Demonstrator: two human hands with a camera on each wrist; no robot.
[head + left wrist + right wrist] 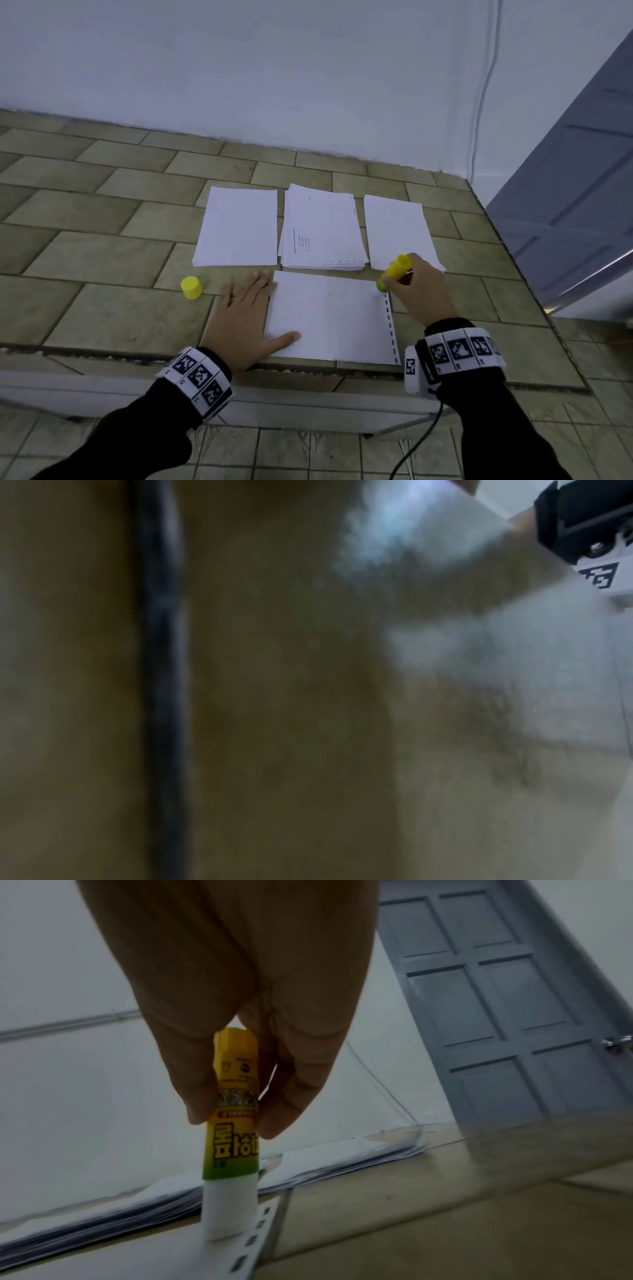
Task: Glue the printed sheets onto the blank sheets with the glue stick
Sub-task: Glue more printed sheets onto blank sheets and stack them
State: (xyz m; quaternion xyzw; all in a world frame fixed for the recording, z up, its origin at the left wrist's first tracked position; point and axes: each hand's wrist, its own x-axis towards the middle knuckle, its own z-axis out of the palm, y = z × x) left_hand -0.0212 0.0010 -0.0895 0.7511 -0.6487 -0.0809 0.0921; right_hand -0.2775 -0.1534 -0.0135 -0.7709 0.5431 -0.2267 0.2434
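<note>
three paper stacks (322,229) lie in a row on the tiled counter (102,212); nearer, one sheet (329,318) lies alone. the right hand (418,291) pinches the glue stick (394,272), its white tip touching the sheet's far right corner. the left hand (243,318) presses flat on the sheet's left edge, fingers straight. the yellow cap (191,287) stands just beside it.
</note>
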